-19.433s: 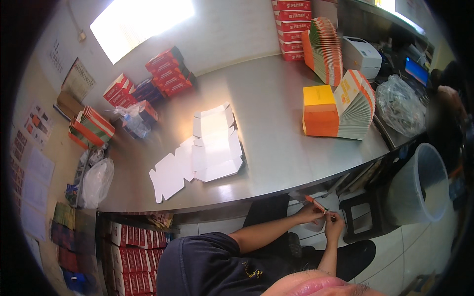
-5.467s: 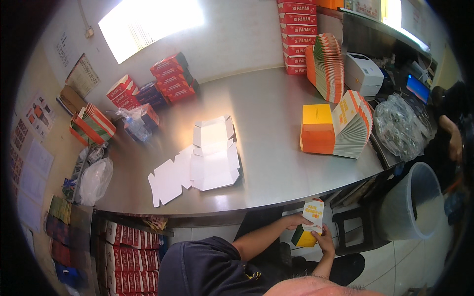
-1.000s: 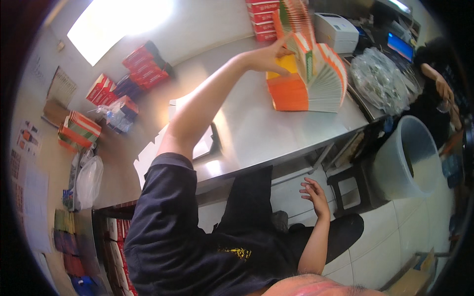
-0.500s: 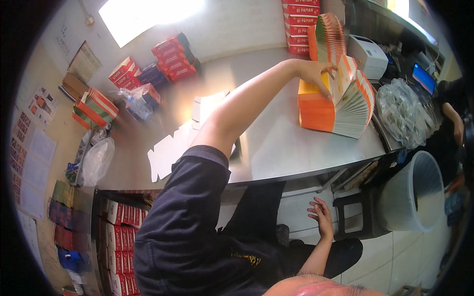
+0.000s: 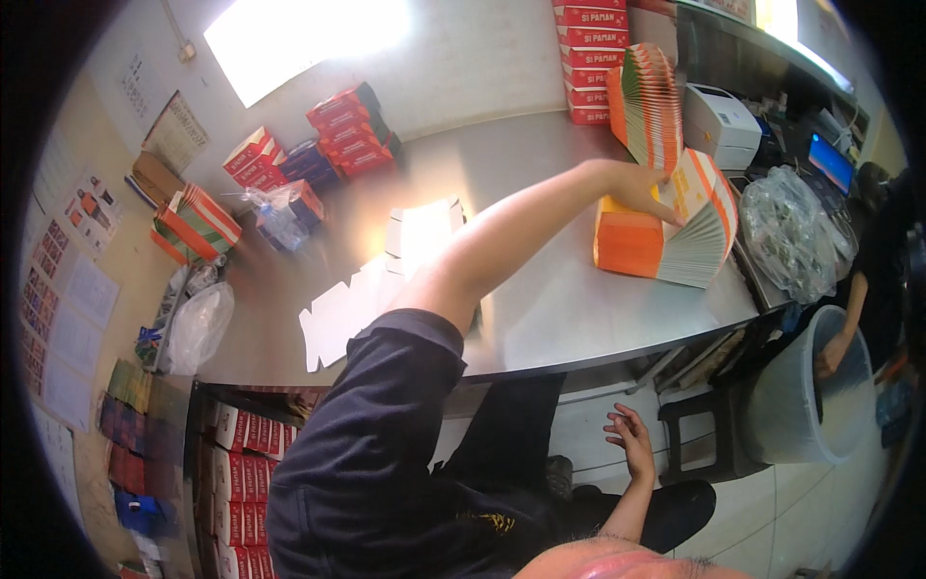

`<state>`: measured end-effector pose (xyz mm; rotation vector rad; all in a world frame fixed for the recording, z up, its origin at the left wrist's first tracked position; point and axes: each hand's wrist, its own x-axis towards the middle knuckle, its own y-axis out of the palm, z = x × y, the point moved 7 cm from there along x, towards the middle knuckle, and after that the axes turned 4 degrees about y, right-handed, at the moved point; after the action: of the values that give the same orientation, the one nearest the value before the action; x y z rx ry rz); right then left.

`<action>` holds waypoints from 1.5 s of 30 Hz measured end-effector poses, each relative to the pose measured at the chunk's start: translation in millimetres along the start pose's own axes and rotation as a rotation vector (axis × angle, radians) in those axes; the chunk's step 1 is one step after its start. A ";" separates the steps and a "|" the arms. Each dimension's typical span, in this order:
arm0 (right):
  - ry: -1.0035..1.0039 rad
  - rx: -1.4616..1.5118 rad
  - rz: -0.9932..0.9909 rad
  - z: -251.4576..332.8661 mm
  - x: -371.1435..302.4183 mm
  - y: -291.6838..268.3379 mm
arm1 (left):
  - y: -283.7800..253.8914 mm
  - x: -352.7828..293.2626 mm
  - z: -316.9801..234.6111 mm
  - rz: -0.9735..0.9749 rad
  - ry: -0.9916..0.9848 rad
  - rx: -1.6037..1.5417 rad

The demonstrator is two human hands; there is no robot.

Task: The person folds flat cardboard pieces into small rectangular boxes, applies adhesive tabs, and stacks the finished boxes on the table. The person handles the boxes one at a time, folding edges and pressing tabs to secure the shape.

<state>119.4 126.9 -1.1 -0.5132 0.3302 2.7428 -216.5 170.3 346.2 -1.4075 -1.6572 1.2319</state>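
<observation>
On the steel table at the right, a fanned stack of flat orange and white cartons [image 5: 696, 253] stands on edge, with a solid orange and yellow block at its left side. My left hand [image 5: 644, 190] reaches across and grips the top of this stack, thumb and fingers spread over its upper edge. My right hand [image 5: 632, 439] hangs below the table's front edge with nothing in it, its fingers apart and slightly bent. Under my left arm lies an unfolded white carton blank [image 5: 362, 304], partly hidden by the arm.
Behind stand another fanned orange stack [image 5: 646, 106], a column of red boxes [image 5: 591, 63] and a white printer [image 5: 721, 125]. A clear plastic bag [image 5: 793, 232] lies at the right. A co-worker's hand [image 5: 835, 355] is at the translucent bin [image 5: 772, 410]. More red boxes [image 5: 352, 130] sit at back left.
My left hand has shifted slightly over the stack, and the cartons that stood up beside it have settled lower. The co-worker's hand has moved down to the bin.
</observation>
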 end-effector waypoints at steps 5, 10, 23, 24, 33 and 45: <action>0.007 -0.016 -0.005 -2.9 0.1 1.1 | 8.6 -1.8 -4.9 -0.041 -0.044 -0.018; 0.030 -0.027 0.008 -4.9 3.6 9.1 | 10.6 9.1 13.1 -0.065 -0.074 -0.030; 0.073 -0.053 0.038 -17.2 9.4 13.4 | 14.6 30.8 -1.7 -0.313 0.186 -0.248; 0.076 -0.055 0.036 -16.2 8.9 14.2 | 18.9 39.3 -0.6 -0.273 0.200 -0.234; 0.066 -0.055 0.017 -17.6 9.3 8.5 | 29.7 59.6 -7.2 0.061 -0.008 -0.062; 0.079 -0.059 0.030 -24.1 10.6 12.0 | 46.3 103.2 -22.3 0.153 -0.273 0.471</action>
<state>113.2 112.0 -25.1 -0.6378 0.2791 2.7733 -202.7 275.4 300.9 -1.1221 -1.3166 1.8281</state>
